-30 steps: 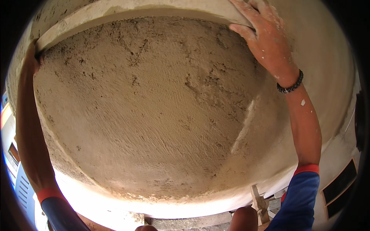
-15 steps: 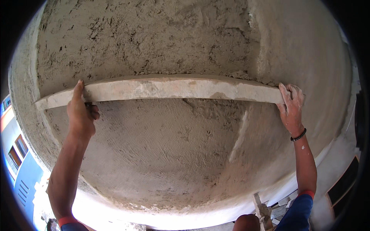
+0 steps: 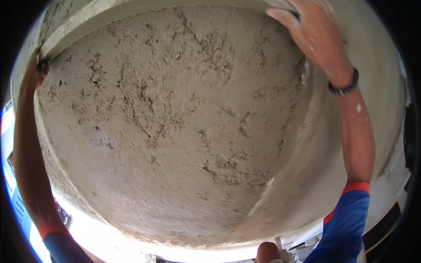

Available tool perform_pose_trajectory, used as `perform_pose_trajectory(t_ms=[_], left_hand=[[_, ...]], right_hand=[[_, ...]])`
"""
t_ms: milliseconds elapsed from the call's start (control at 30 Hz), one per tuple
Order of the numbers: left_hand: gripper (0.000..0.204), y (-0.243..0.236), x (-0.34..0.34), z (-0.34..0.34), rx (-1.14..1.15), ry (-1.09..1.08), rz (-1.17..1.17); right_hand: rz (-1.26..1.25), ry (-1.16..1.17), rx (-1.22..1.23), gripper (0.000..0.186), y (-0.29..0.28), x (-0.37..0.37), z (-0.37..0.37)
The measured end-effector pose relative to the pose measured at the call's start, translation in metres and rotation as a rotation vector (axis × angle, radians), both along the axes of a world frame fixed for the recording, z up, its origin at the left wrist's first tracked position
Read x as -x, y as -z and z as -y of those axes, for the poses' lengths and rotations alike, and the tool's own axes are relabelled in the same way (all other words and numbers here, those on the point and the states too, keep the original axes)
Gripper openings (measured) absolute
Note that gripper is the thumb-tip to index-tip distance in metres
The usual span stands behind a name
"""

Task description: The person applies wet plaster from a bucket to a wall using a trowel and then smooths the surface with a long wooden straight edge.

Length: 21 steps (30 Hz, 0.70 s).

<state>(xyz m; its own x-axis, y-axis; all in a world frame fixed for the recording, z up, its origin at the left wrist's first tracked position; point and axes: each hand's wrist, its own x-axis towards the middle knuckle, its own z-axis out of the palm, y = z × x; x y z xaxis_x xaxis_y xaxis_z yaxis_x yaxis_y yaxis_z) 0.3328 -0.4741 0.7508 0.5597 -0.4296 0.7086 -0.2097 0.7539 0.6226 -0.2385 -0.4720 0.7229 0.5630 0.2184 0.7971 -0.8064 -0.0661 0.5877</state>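
A long pale straightedge (image 3: 87, 24) lies across the top of the view, against a wall of fresh grey mortar (image 3: 184, 114). My left hand (image 3: 41, 73) is closed around its left end, with curled fingers partly showing below the edge. At the upper right my right hand (image 3: 313, 41), spotted with dried mortar, grips the other end. Its thumb lies along the lower edge, and the fingertips are blurred and partly cut off. Below the board the mortar is mostly levelled, with rough pits and small holes in the middle.
A smoother plaster band (image 3: 346, 118) borders the mortar on the right, and a raised edge (image 3: 61, 162) runs down its left side. A knee (image 3: 268, 253) shows at the bottom, beside rubble and boards. Part of a blue structure (image 3: 19, 206) stands at the lower left.
Both hands have carried the straightedge up the wall, from the upper middle to the top of the view. The pitted mortar formerly above it now shows below it.
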Motion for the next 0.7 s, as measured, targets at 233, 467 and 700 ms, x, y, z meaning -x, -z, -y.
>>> perform_pose_trajectory(t_ms=[233,467,700], left_hand=[[0.050,-0.001,-0.002,0.013,-0.191,-0.024,-0.213],[0.039,0.056,0.069,-0.026,-0.366,-0.060,-0.256],[0.047,0.189,0.171,-0.025,-0.457,-0.059,-0.322]], right_hand=[[-0.058,-0.096,-0.170,0.056,-0.015,0.009,0.011],[0.075,-0.053,-0.295,0.060,0.071,0.056,-0.005],[0.184,0.230,-0.541,0.055,0.208,0.129,-0.011]])
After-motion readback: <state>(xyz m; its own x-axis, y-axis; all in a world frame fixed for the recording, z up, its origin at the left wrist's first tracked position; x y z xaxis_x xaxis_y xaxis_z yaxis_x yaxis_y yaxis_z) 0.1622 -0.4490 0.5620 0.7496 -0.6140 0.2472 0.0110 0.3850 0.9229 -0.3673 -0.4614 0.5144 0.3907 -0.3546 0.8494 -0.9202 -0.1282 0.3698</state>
